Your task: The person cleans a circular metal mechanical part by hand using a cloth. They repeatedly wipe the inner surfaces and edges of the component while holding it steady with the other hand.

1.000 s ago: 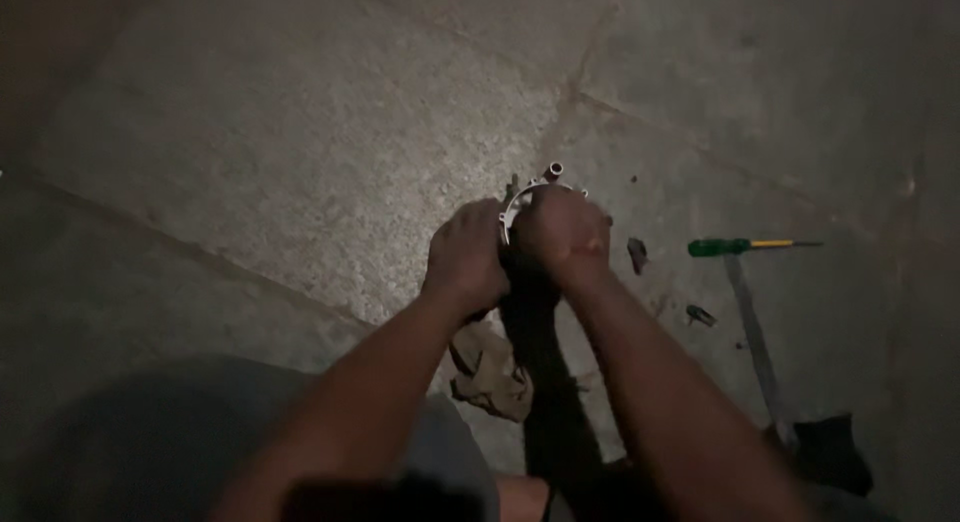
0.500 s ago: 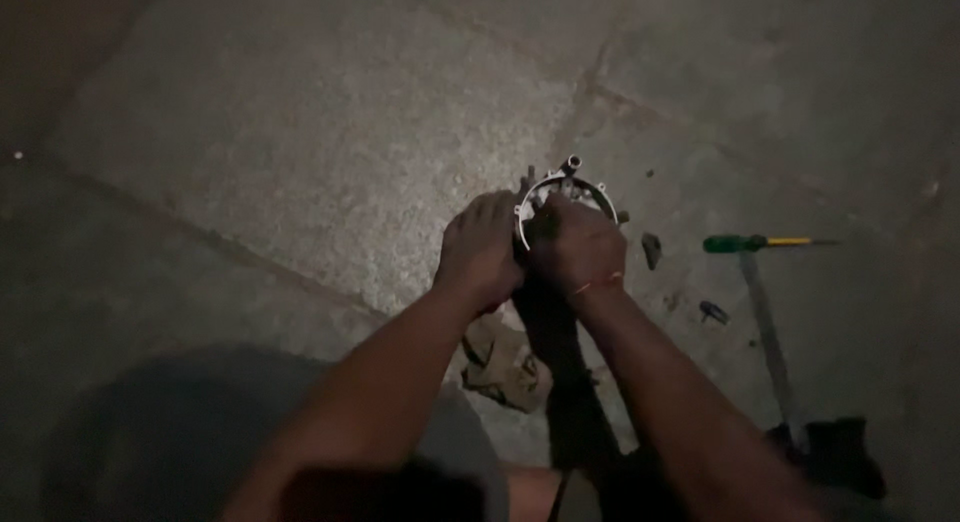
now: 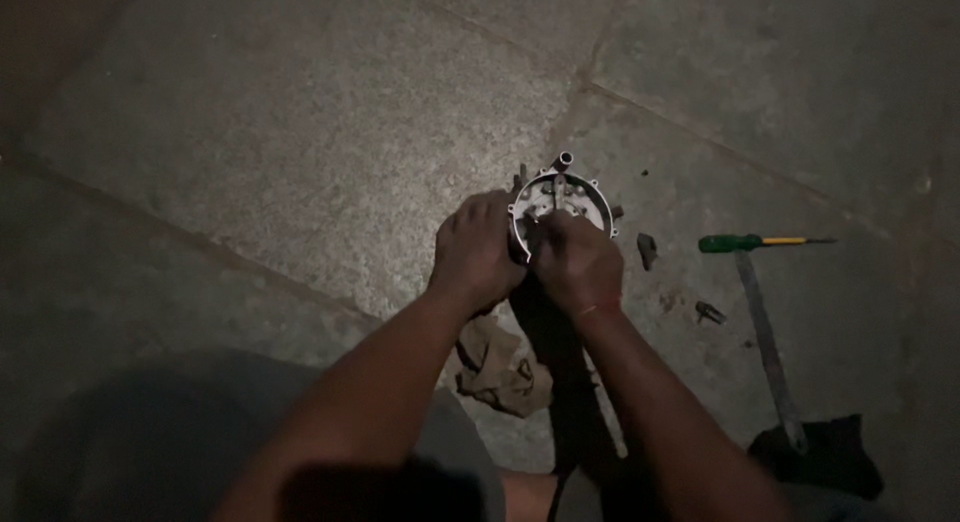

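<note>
Both hands meet over a round metal housing (image 3: 560, 200) set on the stone floor (image 3: 300, 152). The left hand (image 3: 478, 252) is curled around the housing's near-left rim, fingers wrapped and closed on it, apparently steadying the part. The right hand (image 3: 578, 264) is bunched into a loose fist pressed into the housing's open face; its fingertips are hidden, so whether it pinches a small tool or fastener inside cannot be told. The housing lies just beyond the knuckles of both hands, a short tubular stub (image 3: 563, 161) standing up at its far rim. Judged from this posture, the step in hand is work on the interior of the housing, one hand bracing while the other works inside. The next move would seem to call for a firm brace from the left hand, so that the part does not turn on the floor. Just below the left wrist lies a crumpled rag (image 3: 500, 367). To the right of the right hand rest a small dark fragment (image 3: 647, 250) and, farther out, a green-handled screwdriver (image 3: 760, 243); a long flat metal bar (image 3: 765, 342) runs from beneath it toward a dark cloth (image 3: 820, 457). A small fastener (image 3: 709, 310) sits between hand and bar.
</note>
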Demonstrator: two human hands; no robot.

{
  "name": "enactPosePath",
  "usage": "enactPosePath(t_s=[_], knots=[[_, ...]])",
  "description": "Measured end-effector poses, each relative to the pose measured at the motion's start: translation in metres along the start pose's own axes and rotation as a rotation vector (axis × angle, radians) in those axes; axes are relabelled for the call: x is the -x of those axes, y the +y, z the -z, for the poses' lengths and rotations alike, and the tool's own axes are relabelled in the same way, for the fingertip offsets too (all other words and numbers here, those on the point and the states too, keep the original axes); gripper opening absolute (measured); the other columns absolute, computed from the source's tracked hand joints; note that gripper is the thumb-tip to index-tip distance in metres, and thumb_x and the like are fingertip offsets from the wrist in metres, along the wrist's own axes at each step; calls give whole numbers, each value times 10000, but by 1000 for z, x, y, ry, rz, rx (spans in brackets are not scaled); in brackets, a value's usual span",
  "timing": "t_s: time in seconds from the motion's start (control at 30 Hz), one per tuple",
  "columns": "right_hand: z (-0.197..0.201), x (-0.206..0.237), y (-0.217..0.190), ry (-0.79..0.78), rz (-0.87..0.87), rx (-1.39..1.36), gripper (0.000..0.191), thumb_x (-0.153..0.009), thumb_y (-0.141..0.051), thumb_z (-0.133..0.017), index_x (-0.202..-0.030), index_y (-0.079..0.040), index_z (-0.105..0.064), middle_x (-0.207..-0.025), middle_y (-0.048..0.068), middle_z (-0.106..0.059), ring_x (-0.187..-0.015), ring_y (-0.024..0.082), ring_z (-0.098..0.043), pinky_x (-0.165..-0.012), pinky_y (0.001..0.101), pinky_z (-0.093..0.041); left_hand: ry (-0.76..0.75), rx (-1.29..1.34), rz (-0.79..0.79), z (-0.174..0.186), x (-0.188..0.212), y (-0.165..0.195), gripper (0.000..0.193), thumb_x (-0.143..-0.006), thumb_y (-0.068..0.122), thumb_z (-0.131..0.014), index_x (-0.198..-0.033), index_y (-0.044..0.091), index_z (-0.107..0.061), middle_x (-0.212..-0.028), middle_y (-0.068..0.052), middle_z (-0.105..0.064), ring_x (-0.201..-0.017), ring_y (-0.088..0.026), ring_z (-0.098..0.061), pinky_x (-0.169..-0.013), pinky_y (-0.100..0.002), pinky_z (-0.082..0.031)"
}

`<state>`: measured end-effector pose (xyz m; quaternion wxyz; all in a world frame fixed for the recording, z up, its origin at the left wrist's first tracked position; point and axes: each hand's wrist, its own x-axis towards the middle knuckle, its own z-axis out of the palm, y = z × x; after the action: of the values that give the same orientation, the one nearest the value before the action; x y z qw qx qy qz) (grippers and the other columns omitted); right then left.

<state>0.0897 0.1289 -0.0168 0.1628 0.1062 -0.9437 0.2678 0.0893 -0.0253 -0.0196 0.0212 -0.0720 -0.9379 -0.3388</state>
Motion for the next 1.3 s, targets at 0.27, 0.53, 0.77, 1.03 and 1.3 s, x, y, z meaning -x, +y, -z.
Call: enactPosePath(t_s=[0.27,0.53,0.77,1.03,1.3], knots=[[1,-15,11,-257,-79,126,169,-864,-283,-687,-945,-141,-733,-829,173,-723,-773,412,-692,-639,537,-524,-129,-7,99,0,0,-1,823,-741,335,-810,-1435,98,-438,-1459,-140,-497,-1422,-335,-417,-1153,-503,-364],[15,0,15,-199,52,120,205,-867,-314,-670,-997,-167,-732,-891,146,-738,-817,393,-705,-673,515,-543,-128,-12,72,6,-1,5,964,-619,378,-890,-1415,73,-442,-1433,-155,-503,-1403,-346,-404,-1132,-518,-336],[17,-2,18,-4,149,33,233,-852,-282,-661,-1037,-156,-727,-960,141,-741,-874,383,-711,-735,478,-568,-110,-19,69,12,2,8,883,-653,379,-859,-1408,119,-484,-1423,-145,-531,-1411,-351,-436,-1159,-516,-357],[15,-14,14,-372,-22,180,291,-817,-338,-703,-1043,-163,-757,-925,169,-745,-864,390,-714,-738,507,-564,-63,-27,5,3,0,2,853,-679,312,-848,-1409,113,-453,-1398,-132,-515,-1375,-360,-417,-1106,-548,-323],[29,-51,3,-546,152,267,355,-771,-435,-747,-977,-148,-775,-947,173,-743,-895,403,-712,-771,531,-558,-61,7,-29,1,3,3,785,-613,208,-818,-1323,111,-499,-1267,-129,-568,-1283,-369,-494,-1063,-513,-402]])
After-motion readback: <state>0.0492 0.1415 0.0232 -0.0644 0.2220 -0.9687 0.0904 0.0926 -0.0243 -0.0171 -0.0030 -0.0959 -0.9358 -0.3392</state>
